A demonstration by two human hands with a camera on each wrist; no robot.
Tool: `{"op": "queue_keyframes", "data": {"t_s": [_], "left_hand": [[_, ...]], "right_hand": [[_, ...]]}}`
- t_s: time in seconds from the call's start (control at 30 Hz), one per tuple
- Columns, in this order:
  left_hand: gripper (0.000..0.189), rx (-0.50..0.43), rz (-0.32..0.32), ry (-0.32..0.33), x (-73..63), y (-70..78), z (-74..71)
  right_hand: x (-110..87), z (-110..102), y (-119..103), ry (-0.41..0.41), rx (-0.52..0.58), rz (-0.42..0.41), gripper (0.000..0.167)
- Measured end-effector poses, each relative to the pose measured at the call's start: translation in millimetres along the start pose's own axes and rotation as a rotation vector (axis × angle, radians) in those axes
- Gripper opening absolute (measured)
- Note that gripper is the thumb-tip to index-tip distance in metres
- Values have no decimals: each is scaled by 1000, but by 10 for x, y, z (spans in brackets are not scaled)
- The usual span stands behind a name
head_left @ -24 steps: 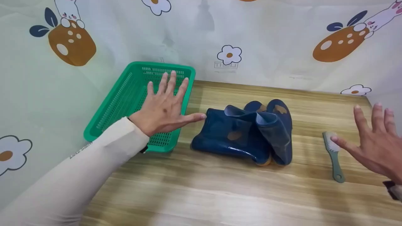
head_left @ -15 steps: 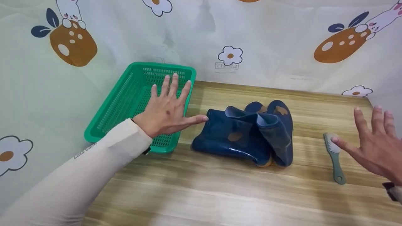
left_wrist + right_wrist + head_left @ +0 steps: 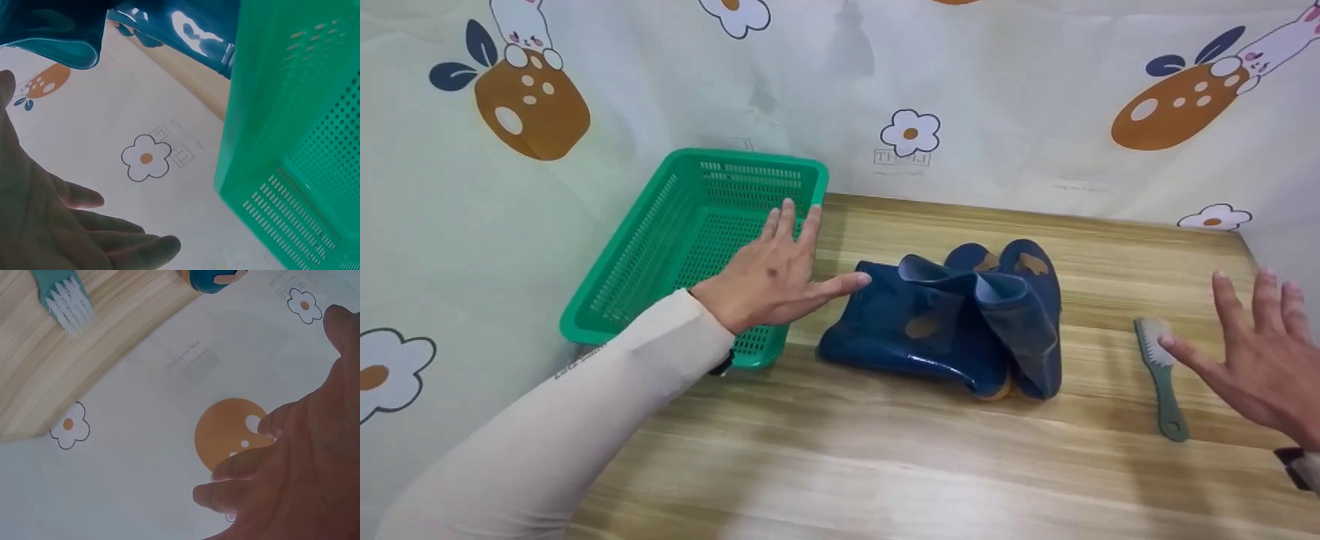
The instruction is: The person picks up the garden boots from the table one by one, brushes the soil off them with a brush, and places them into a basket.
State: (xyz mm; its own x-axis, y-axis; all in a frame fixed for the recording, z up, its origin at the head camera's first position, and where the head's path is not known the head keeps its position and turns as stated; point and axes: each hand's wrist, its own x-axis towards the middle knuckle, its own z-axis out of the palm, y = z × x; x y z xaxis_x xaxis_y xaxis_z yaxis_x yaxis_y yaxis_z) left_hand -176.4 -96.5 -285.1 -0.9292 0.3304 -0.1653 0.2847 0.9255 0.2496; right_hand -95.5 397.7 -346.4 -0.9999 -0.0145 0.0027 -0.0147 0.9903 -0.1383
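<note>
My left hand (image 3: 769, 279) hovers palm down above the near right part of a green plastic basket (image 3: 619, 259), fingers extended and thumb pointing toward the boots. It holds nothing. A pair of dark blue rain boots (image 3: 915, 322) lies on the wooden surface, one on its side with a brown patch, the other slumped against it with its shaft folded. At the right edge my right hand (image 3: 1264, 360) is raised with fingers spread, holding nothing. Just left of it lies a scrub brush (image 3: 1162, 386) with a grey-green handle and white bristles, seen also as bristles (image 3: 70, 306) in the right wrist view.
The wood-grain surface (image 3: 840, 465) runs under everything. Behind it and on both sides rises a pale sheet (image 3: 1005, 97) printed with flowers, rabbits and orange fruit. The basket stands close to the left side of this sheet.
My left hand has shifted slightly right and toward me, its fingers tilting over. The right hand has lowered a little. Boots, basket and brush stay in place.
</note>
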Motion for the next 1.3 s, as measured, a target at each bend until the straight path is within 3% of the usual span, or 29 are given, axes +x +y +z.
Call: {"op": "queue_keyframes", "data": {"t_s": [0.37,0.93,1.17,1.3], "left_hand": [[116,-238,-26,-192,41,163,28],[100,-506,-53,-314,116,429,110],[82,-810,-11,-412,151,489,186],[81,-902,-13,-461,167,527,221]], "right_hand": [[-28,66,64,-14,5,1,96],[-77,166,131,-23,-11,41,97],[-88,177,132,-58,-39,13,97],[-81,220,137,-54,-38,18,97]]}}
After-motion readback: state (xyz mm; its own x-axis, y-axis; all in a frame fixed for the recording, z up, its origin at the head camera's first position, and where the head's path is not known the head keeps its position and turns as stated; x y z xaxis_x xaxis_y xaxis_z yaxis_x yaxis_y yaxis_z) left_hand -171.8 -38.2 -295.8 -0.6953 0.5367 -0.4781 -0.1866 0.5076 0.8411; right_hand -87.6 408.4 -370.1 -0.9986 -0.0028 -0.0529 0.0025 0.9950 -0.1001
